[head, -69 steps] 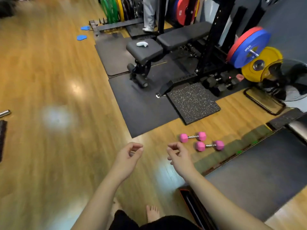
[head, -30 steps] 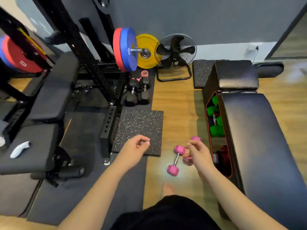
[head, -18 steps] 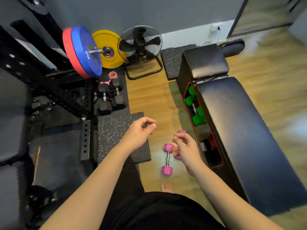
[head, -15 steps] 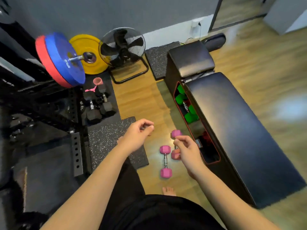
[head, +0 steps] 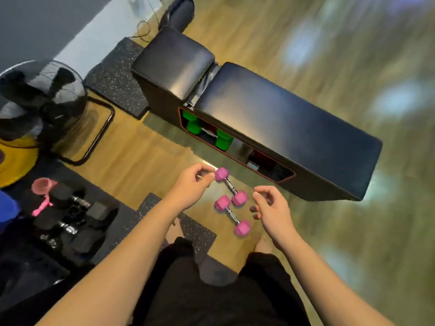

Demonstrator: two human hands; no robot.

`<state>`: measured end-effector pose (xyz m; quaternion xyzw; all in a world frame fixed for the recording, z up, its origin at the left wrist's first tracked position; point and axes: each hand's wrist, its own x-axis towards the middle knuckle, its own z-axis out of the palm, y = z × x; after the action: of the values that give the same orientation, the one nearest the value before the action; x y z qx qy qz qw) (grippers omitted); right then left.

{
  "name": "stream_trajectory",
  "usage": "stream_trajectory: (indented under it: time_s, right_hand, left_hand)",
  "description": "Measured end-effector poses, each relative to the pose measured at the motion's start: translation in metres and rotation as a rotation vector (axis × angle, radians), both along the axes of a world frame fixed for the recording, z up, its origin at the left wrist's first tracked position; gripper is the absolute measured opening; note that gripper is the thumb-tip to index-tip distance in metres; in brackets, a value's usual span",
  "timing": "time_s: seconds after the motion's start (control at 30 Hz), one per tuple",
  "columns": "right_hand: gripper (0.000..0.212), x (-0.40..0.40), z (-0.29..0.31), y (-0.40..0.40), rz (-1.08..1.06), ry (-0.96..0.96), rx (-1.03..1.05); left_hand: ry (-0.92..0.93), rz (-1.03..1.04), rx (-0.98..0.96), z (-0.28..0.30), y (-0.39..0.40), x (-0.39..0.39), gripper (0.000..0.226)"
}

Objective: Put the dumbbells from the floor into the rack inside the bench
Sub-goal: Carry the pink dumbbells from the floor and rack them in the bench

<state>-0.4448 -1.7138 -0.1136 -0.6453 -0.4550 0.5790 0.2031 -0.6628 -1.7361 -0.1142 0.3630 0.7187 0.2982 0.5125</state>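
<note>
Two pink hex dumbbells lie on the wooden floor between my hands, the far dumbbell point(head: 231, 186) and the near dumbbell point(head: 232, 215), end to end at an angle. My left hand point(head: 191, 185) hovers with loosely curled fingers, fingertips right beside the far dumbbell's upper head. To the right of both dumbbells, my right hand point(head: 268, 206) is loosely curled and holds nothing. The black padded bench point(head: 282, 118) stands just beyond. Its red-rimmed side rack opening point(head: 263, 171) holds green dumbbells point(head: 222, 140).
A floor fan point(head: 47, 97) and a yellow plate point(head: 16, 161) stand at the left. Black hex dumbbells point(head: 77, 215) and a pink item point(head: 42, 187) lie on the dark mat. A speckled mat point(head: 188, 228) lies under my left forearm. My bare foot point(head: 263, 245) is near the dumbbells.
The view has swung round and closer to the floor. My left hand has reached to the far dumbbell's head; my right hand has shifted off to the dumbbells' right side.
</note>
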Motion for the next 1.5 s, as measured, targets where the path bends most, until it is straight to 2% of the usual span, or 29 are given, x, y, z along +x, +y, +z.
stream_trajectory:
  time_s: [0.17, 0.27, 0.37, 0.47, 0.57, 0.67, 0.77, 0.83, 0.9, 1.0, 1.07, 1.13, 1.27, 1.5]
  right_hand:
    - [0.012, 0.008, -0.034, 0.001, -0.156, 0.034, -0.087]
    - [0.014, 0.019, -0.075, 0.007, -0.148, 0.038, -0.126]
    - [0.006, 0.03, -0.133, 0.015, -0.228, 0.038, -0.126]
    - [0.012, 0.033, -0.21, 0.027, -0.324, 0.025, -0.132]
    - [0.014, 0.024, -0.308, 0.033, -0.372, -0.033, -0.1]
    - [0.008, 0.013, -0.401, 0.046, -0.413, -0.091, -0.049]
    - [0.014, 0.004, -0.492, 0.056, -0.437, -0.171, -0.016]
    - [0.022, -0.003, -0.55, 0.059, -0.433, -0.227, -0.024]
    - [0.038, -0.007, -0.597, 0.061, -0.322, -0.42, -0.056]
    - [0.068, -0.004, -0.641, 0.064, -0.204, -0.662, -0.108]
    - [0.084, 0.0, -0.669, 0.063, -0.252, -0.671, -0.178]
    - [0.088, 0.002, -0.691, 0.057, -0.32, -0.612, -0.239]
    - [0.08, 0.001, -0.712, 0.046, -0.468, -0.474, -0.2]
    - [0.075, -0.003, -0.718, 0.044, -0.54, -0.472, -0.16]
  left_hand:
    - [0.04, -0.126, 0.0, -0.032, 0.04, 0.012, 0.012]
    - [0.081, -0.202, -0.027, -0.066, 0.062, 0.025, 0.005]
    - [0.126, -0.311, -0.043, -0.119, 0.085, 0.039, 0.007]
    - [0.168, -0.399, -0.045, -0.189, 0.106, 0.043, 0.011]
    - [0.219, -0.489, -0.044, -0.288, 0.122, 0.041, 0.013]
    - [0.306, -0.578, -0.037, -0.382, 0.138, 0.038, 0.011]
    - [0.384, -0.667, -0.013, -0.468, 0.151, 0.031, 0.011]
    - [0.491, -0.752, -0.009, -0.524, 0.159, 0.026, 0.021]
    - [0.62, -0.853, -0.013, -0.571, 0.165, 0.021, 0.039]
    - [0.714, -0.906, -0.085, -0.624, 0.173, 0.016, 0.072]
    - [0.667, -0.87, -0.131, -0.655, 0.176, 0.014, 0.09]
    - [0.593, -0.842, -0.13, -0.676, 0.174, 0.015, 0.101]
    - [0.571, -0.79, -0.063, -0.697, 0.172, 0.017, 0.097]
    - [0.573, -0.738, 0.041, -0.698, 0.169, 0.015, 0.08]
